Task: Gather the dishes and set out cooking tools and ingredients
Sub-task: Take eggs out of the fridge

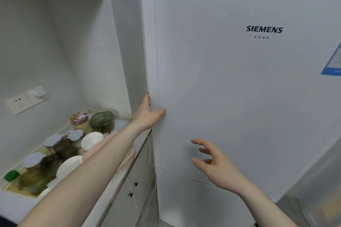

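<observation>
A white fridge (239, 79) fills the right of the head view, its upper door closed. My left hand (147, 114) grips the door's left edge, fingers curled round the edge and thumb lying on the door front. Lower down, my right hand (212, 160) hovers in front of the door with fingers loosely spread, holding nothing. On the counter at the left stand two white bowls (92, 141), several glass jars (62, 146) with pale lids, and a green glass container (102, 121).
The counter (118, 173) runs along the fridge's left side, with white cabinet doors (136, 180) and black knobs below. A thin white cable (153, 167) hangs between cabinet and fridge. A wall socket (20, 102) sits above the jars. A green cap (11, 175) lies at the far left.
</observation>
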